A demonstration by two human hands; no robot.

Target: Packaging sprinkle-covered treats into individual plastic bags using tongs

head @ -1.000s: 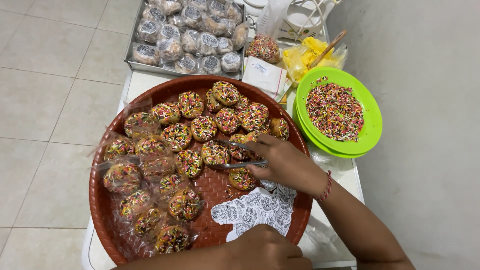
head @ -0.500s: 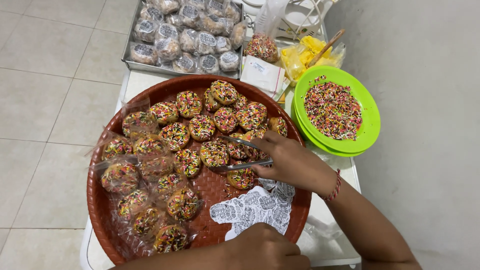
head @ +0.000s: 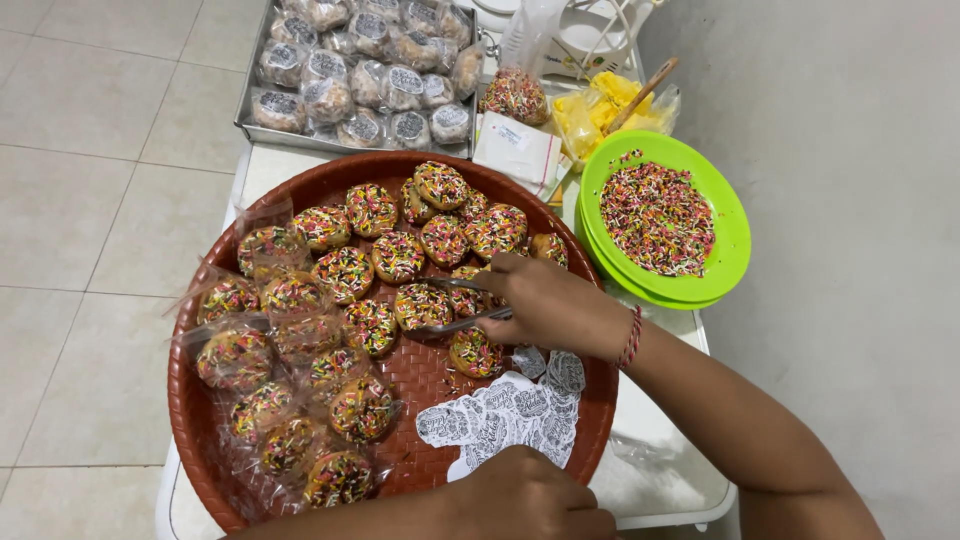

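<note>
Pale tiled floor, grey wall at right, small white table (head: 690, 330) between. Far left on the round red woven tray (head: 200, 440): sprinkle-covered donuts already in clear bags (head: 235, 358). Behind the tray, a metal pan (head: 250, 125) full of wrapped ones. Tray middle: bare sprinkled donuts (head: 398, 254) packed close, touching. Left hand (head: 520, 495) at bottom edge rests by a sheet of printed stickers (head: 500, 415) on the tray; knuckles up, grip hidden, cannot tell if clenched. Right hand (head: 545, 300) is clenched around metal tongs (head: 455, 323), tips spread around one donut (head: 424, 305) mid-tray, beside its neighbours. Donut likely light, soft, squashable; topping sheds easily, so pinch gently at the sides, not the top. Right: stacked green plates (head: 735, 240) holding loose sprinkles (head: 655, 215), yellow bag with wooden stick behind.
</note>
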